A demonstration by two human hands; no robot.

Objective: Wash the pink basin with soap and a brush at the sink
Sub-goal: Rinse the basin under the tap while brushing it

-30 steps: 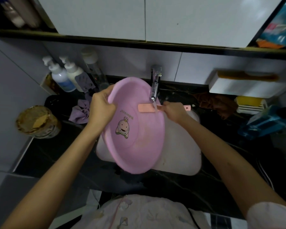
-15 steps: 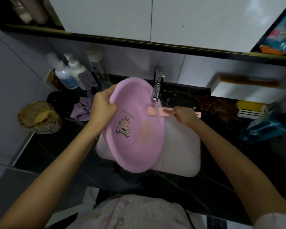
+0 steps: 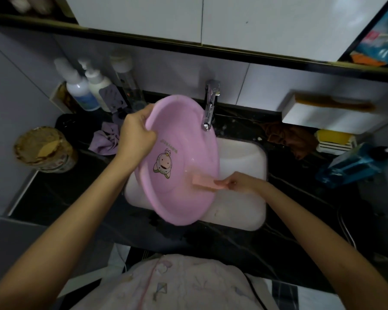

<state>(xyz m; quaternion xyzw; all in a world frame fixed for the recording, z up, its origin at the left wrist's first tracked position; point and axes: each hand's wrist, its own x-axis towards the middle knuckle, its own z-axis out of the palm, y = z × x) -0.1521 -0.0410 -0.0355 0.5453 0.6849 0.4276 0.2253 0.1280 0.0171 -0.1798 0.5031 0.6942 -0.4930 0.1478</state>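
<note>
You look to be in the middle of the scrubbing step. Your left hand [image 3: 136, 133] has its fingers curled over the upper left rim of the pink basin [image 3: 179, 130], holding it tilted over the white sink [image 3: 242, 157] set in the dark counter [image 3: 76, 186], with its top edge just beside the faucet [image 3: 210, 106]. Your right hand [image 3: 240, 182] pinches the handle of a salmon-pink brush [image 3: 207, 182], whose head touches the basin's inner wall low on the right. No suds show, so I cannot tell whether soap is on yet; I judge that the rest of the inside, the outside and a rinse remain. A curved line of print [image 3: 168, 147] sits above the cartoon figure [image 3: 163, 164] in the basin, too blurred to read. The pump bottles [image 3: 81, 92] at the counter's back left corner show no legible labels.
</note>
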